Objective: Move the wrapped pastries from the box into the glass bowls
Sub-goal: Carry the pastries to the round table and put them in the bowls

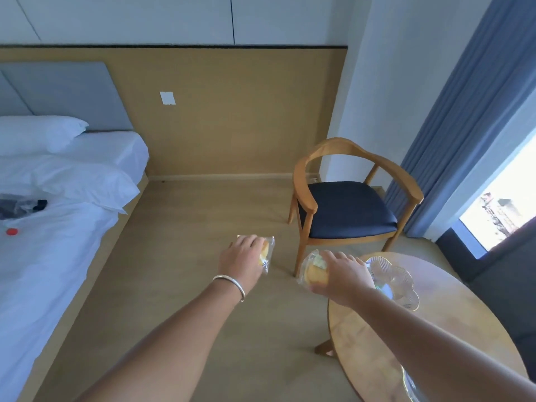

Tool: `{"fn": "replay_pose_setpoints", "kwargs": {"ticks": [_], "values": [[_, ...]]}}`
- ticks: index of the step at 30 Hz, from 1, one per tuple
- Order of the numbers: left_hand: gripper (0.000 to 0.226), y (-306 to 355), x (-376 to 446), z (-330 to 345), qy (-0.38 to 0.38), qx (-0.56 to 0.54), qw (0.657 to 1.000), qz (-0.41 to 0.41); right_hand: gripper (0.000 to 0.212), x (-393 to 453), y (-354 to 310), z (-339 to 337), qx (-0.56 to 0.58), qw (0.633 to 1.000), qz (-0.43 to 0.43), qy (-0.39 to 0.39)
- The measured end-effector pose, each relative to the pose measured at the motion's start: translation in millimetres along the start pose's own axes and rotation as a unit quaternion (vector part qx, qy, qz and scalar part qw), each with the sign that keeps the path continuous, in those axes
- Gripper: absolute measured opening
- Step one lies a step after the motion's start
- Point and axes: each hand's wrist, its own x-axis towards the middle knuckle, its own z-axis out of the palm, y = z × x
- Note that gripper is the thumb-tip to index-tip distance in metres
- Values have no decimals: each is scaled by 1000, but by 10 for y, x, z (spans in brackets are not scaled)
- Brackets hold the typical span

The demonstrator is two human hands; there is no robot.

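Reaching forward from the lower edge, two bare forearms extend over the room. Nearest, at the lower right, the rim of a glass bowl (410, 385) shows partly behind the right forearm, standing on the round wooden table (452, 338). Right hand (343, 275): fingers curled down over a wrapped pastry (311, 271), a yellow cake in clear film, held just at the table's far-left edge, beside a second glass bowl (397, 281). That second bowl, scalloped and gold-rimmed, stands on the table's far side; the hand covers part of its near-left rim, and something pale lies inside that cannot be made out. Left hand (242, 261): fingers clamped round a second wrapped pastry (266, 253), likewise yellow in clear film, held in the air above the floor (179, 256) and well left of the table; a silver bangle (230, 284) sits on that wrist. The box is not in view. Beyond the hands, a wooden armchair (348, 198) with a dark blue seat stands on the floor behind the table. Left side: a bed (58, 256) in white linen, carrying two white pillows (40, 133), a small red round object (12, 231) and a dark item in clear plastic (17, 206) near the frame edge. Farther back, a grey headboard (66, 91) and a tan wall panel (246, 111) bearing a white plate (167, 98). Far right: blue curtains (464, 126) beside a bright window (504, 204).
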Motion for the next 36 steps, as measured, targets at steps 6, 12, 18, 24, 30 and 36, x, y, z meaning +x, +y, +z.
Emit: {"fn": "replay_pose_setpoints", "kwargs": {"ticks": [6,12,18,24,30,36], "values": [[49,205,918,266,-23,7,997,78,88,478,377,120,33,997,75,-12],[47,710,1894,642,-61,26,983,172,89,911,1065,271,79,984,162,-11],[57,1473,2640,970,-106,27,952,285,94,956,1754,359,133,952,276,-19],[49,2258,2888,1294,-124,9,905,407,88,711,2186,428,157,916,367,-33],[50,2765,2979,1658,-160,23,853,496,83,483,2367,597,180,875,446,-55],[60,2943,2996,2153,-208,45,800,562,83,527,2301,935,203,836,503,-84]]}}
